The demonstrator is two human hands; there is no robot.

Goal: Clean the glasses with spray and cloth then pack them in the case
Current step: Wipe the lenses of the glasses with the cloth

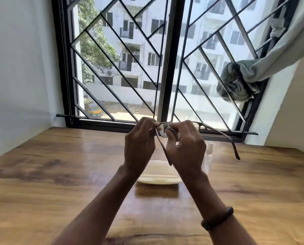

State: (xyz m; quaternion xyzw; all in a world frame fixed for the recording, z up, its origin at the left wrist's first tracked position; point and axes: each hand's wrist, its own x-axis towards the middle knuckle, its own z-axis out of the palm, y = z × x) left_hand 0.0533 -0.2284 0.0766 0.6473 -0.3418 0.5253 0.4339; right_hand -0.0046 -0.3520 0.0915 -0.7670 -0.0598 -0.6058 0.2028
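I hold a pair of dark-framed glasses (pixel 216 131) up above the wooden table (pixel 59 174), their arms unfolded and hanging toward me. My left hand (pixel 139 144) pinches the frame at its left corner. My right hand (pixel 186 147) presses a small grey cloth (pixel 168 125) against the left lens between thumb and fingers. A cream glasses case (pixel 158 175) lies on the table below my hands, mostly hidden by my wrists. A clear spray bottle (pixel 208 156) stands just right of my right hand, faint and partly hidden.
A barred window (pixel 165 68) fills the far side beyond the table's back edge. A grey curtain (pixel 245 76) is bundled into the bars at the right. White walls close in on the left and right.
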